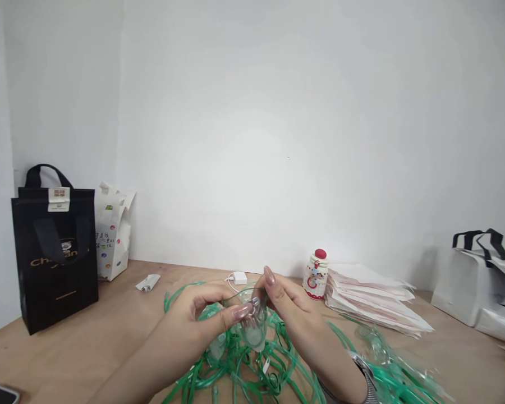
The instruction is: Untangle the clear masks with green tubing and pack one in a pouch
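1 clear mask sits between the left hand and right hand, neither nearer, above green tubing; its long axis points roughly toward the person; the left grip pinches it under the thumb, the right its far rim.

Both forearms angle inward, left hand and right hand close together, fingers bent.
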Action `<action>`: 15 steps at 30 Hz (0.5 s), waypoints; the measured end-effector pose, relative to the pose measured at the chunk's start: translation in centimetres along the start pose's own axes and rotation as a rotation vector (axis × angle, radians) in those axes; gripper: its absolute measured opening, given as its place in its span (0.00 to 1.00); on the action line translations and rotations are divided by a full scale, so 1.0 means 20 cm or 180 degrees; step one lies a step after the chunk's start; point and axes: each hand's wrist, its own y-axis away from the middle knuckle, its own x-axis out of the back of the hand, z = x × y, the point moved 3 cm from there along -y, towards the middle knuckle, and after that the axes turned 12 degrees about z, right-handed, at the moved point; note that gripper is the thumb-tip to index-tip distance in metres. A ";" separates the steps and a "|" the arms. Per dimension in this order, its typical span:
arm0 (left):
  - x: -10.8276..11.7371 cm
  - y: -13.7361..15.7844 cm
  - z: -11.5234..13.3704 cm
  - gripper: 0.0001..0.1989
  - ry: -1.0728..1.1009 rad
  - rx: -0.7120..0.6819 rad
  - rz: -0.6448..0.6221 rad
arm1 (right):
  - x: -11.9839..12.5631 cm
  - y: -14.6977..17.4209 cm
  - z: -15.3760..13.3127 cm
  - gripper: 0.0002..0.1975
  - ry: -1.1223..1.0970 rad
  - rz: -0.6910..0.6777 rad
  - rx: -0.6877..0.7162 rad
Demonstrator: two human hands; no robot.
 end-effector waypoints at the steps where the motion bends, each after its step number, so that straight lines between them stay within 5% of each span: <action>1: 0.00 0.00 0.00 0.08 -0.0003 0.0014 -0.0009 | 0.00 -0.01 0.00 0.21 -0.0052 -0.0010 0.0037; 10: 0.00 0.00 0.02 0.10 0.0086 0.0262 0.0009 | -0.03 0.02 -0.05 0.17 -0.0487 -0.0084 0.0014; 15: 0.01 0.01 0.03 0.10 -0.0136 0.0235 0.0222 | -0.04 0.04 -0.05 0.16 -0.0149 0.0058 -0.0016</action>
